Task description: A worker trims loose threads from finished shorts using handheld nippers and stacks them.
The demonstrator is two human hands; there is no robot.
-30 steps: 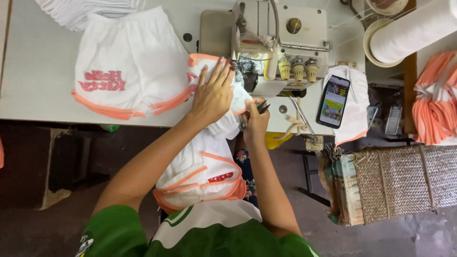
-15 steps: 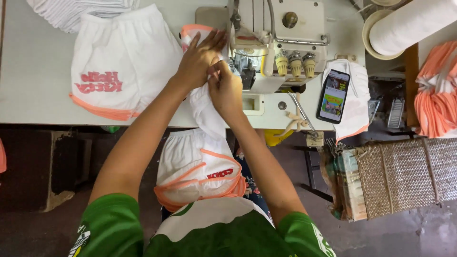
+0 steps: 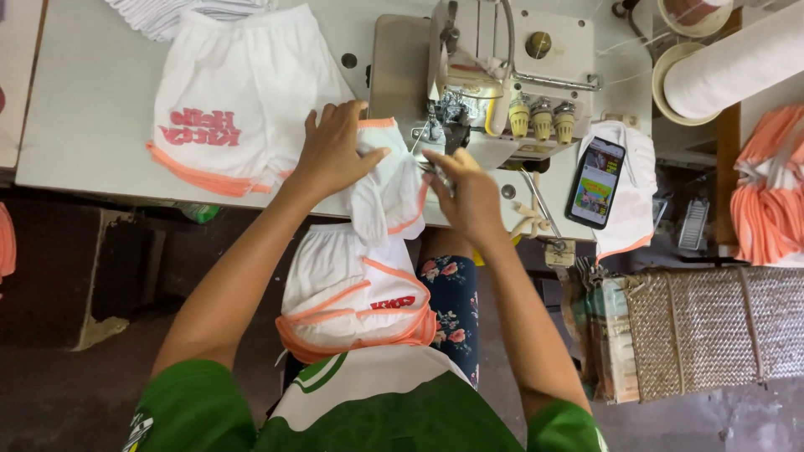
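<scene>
While your left hand (image 3: 335,155) lies flat with fingers spread on the white shorts (image 3: 381,197) just left of the sewing machine (image 3: 494,75), your right hand (image 3: 469,197) pinches their orange-trimmed edge right in front of its needle. The shorts trail from the machine down into your lap. A phone (image 3: 596,182) lies right of the machine.

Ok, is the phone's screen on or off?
On: the phone, lying on white cloth right of the sewing machine, shows a bright, colourful picture.
</scene>
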